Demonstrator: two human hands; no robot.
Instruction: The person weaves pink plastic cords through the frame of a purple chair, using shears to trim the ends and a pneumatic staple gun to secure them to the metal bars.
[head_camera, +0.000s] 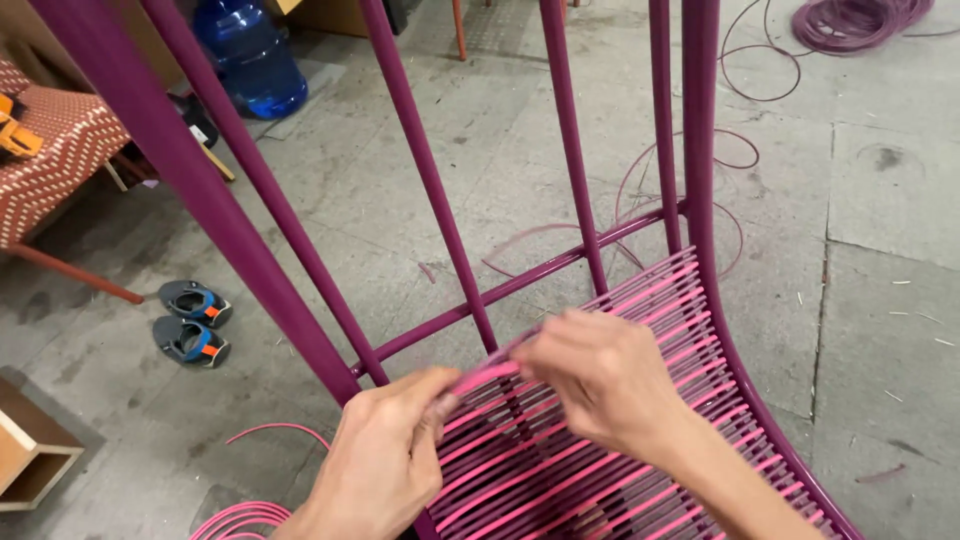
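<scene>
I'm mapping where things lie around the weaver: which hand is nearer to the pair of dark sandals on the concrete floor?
Left. The left hand is at the chair frame's left edge, toward the dark sandals; the right hand is farther right, over the woven pink cord seat.

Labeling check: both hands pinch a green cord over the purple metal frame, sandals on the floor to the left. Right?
Not quite: the head view shows the cord is pink, not green. Left hand and right hand pinch it over the purple frame; sandals lie left.
</scene>
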